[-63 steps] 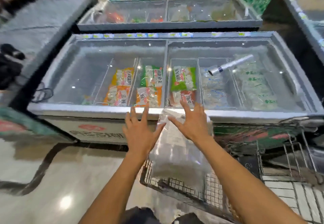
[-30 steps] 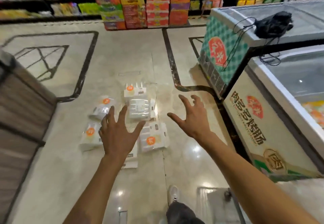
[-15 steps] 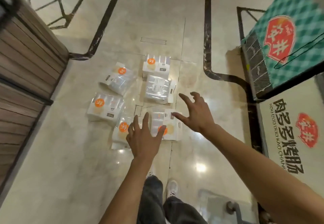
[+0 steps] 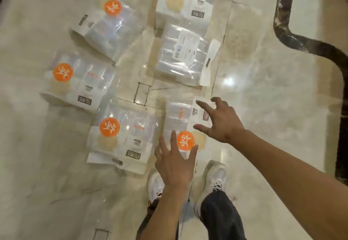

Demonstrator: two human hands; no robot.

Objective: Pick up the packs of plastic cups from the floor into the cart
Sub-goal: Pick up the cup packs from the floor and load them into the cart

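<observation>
Packs of plastic cups (image 4: pixel 180 121) bear orange round labels, "200" printed; both hands (image 4: pixel 218 121) spread wide, holding nothing.

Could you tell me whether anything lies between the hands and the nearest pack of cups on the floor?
Nothing visible does. The left hand and right hand hover open over the nearest pack, its top uncovered.

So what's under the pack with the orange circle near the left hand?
Another pack peeks out beneath the bottom-left pack: only its white edge shows along the near side. The rest is covered, so I cannot tell its label.
</observation>
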